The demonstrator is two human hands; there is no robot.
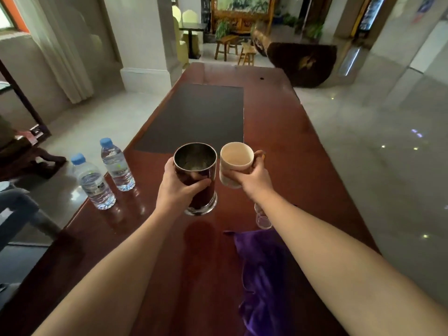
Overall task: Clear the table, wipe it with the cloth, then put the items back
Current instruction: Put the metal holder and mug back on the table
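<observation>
My left hand (178, 184) grips a tall clear glass jar (196, 170) with a thick base, held just above the red-brown wooden table (286, 146). Beside it, my right hand (252, 177) holds a cream ceramic mug (234, 161) with a brown handle, also lifted off the table. The two vessels nearly touch. A purple cloth (261, 270) lies crumpled on the near part of the table, partly under my right forearm. Two water bottles with blue caps stand at the table's left edge, the nearer bottle (93, 183) and the farther bottle (116, 166).
A dark rectangular mat (198, 115) covers the table's middle. A small clear glass item (263, 219) shows under my right forearm. A grey chair (21, 214) stands at the left. Polished floor surrounds the table, with stools and a dark slab beyond its far end.
</observation>
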